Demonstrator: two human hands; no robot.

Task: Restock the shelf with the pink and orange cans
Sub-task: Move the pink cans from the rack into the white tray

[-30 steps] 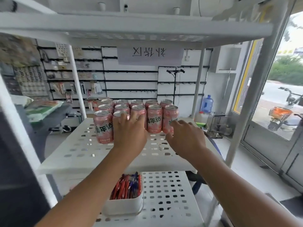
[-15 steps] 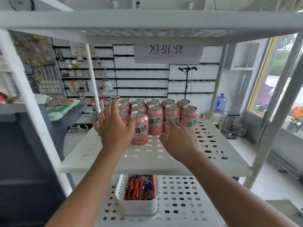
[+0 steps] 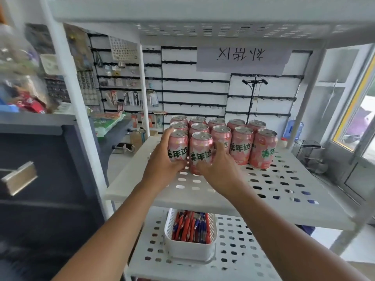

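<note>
Several pink cans with green lettering stand in rows on the white perforated shelf (image 3: 274,185). My left hand (image 3: 162,161) wraps round the front-left can (image 3: 178,147), thumb at its left side and fingers under its front. My right hand (image 3: 217,169) grips the neighbouring front can (image 3: 200,153) from its right side and base. Both cans stand upright on the shelf, touching each other. More cans (image 3: 241,145) fill the rows to the right and behind. No orange cans are in view.
A white basket of red and blue pens (image 3: 190,232) sits on the lower perforated shelf. White shelf posts (image 3: 81,118) rise at the left and right. A dark cabinet (image 3: 40,169) stands to the left. The upper shelf (image 3: 203,15) hangs low overhead.
The view swung left and closer. Both hands came together onto the two front-left cans; the left hand dropped from the can tops to grip a can's side, the right closed round its neighbour.
</note>
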